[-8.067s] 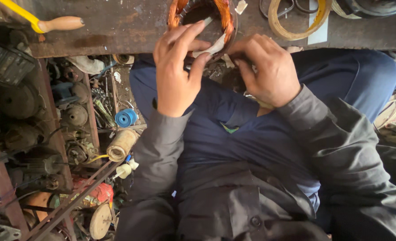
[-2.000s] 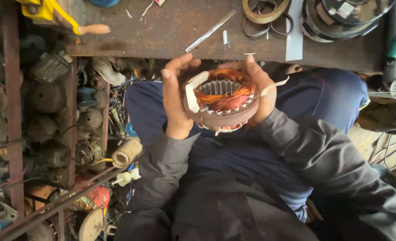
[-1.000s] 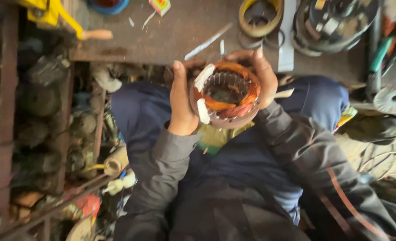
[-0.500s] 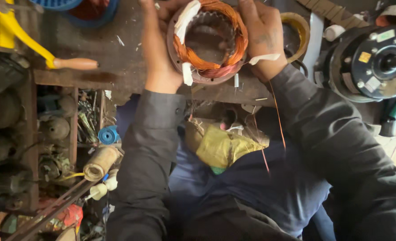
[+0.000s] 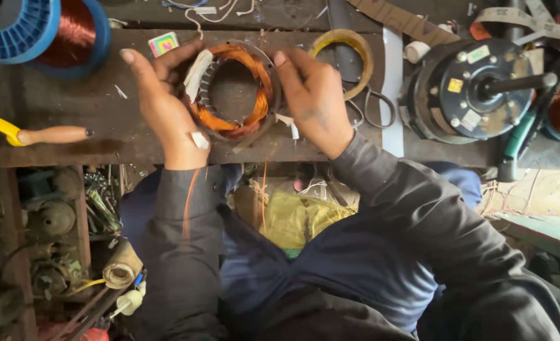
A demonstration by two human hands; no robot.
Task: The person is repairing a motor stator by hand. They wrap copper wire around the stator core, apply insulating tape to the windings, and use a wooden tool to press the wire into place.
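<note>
The person is holding a round metal ring wound with orange copper wire (image 5: 232, 91) flat on the wooden bench (image 5: 103, 126). The left hand (image 5: 166, 107) and right hand (image 5: 311, 101) are cupping its two sides, fingers curled and pressing on the rim, probably so it is not sliding. A black motor (image 5: 476, 88) is sitting nearby.

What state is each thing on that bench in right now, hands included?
Copper-wound stator ring: flat on the bench, held from both sides.
Left hand: cupping the ring's left edge.
Right hand: fingers on the ring's right edge.
Blue wire spool: loaded with copper wire, lying apart.
Black motor: assembled, shaft pointing right.
Scissors: lying beside the right hand.
</note>
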